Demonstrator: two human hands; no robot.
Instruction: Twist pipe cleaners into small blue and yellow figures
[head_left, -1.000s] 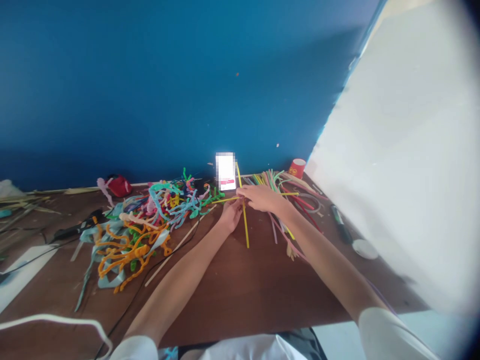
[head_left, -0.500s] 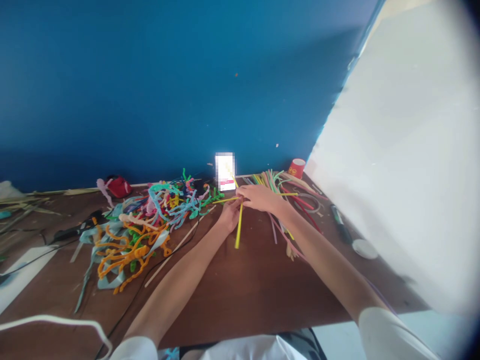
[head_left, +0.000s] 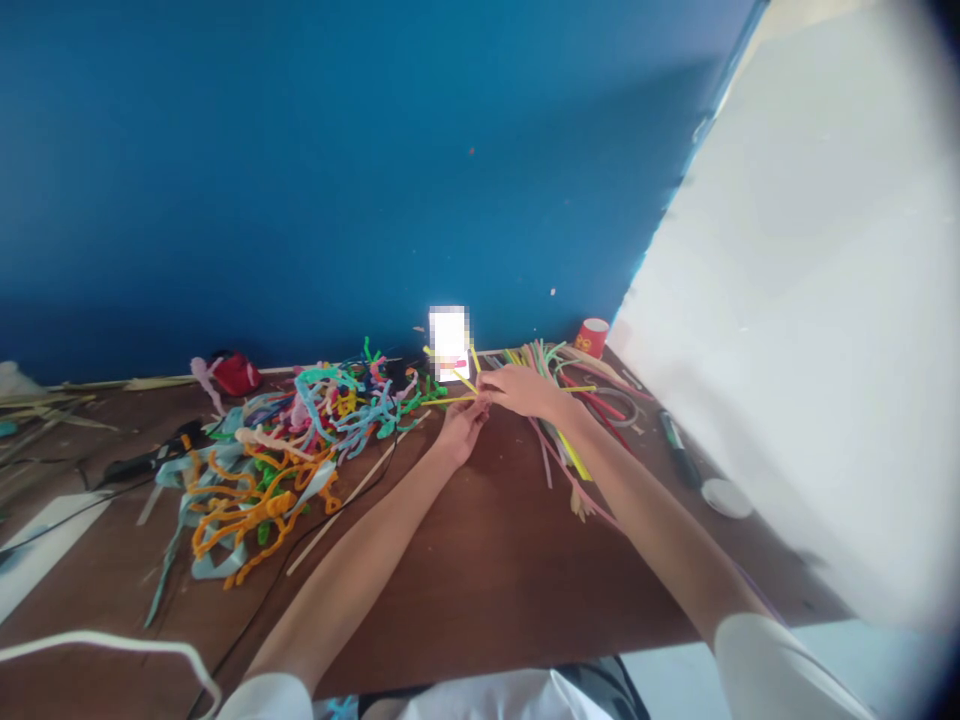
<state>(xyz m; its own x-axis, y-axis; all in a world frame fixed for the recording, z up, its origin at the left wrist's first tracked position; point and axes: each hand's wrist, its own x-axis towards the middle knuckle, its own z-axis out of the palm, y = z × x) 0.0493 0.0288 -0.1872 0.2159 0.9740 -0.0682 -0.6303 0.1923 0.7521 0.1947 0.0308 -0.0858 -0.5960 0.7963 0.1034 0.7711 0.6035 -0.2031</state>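
Observation:
Several thin yellow strips (head_left: 448,401) fan out from between my two hands; whether they are paper or plastic I cannot tell. My left hand (head_left: 463,430) pinches them from below, fingertips pressed together near where they cross. Coming in from the right, my right hand (head_left: 525,390) has its fingers closed on the same crossing and partly hides it. One strip points left, others lean up toward a bright screen (head_left: 453,370), and a yellow end shows right of my right hand. A pile of loose coloured strips (head_left: 551,360) lies behind and beside my right hand.
Left of my hands lies a tangled heap of fuzzy pipe cleaners (head_left: 285,505). A thin pale stick (head_left: 352,497) and black cable cross the brown table (head_left: 480,580). At right are a red cup (head_left: 593,338), a dark marker (head_left: 679,450) and a white disc (head_left: 726,498).
The yellow strip that pointed down toward me no longer shows there. Another yellow strip now slants up and left in front of the screen. Both hands stay at nearly the same spot.

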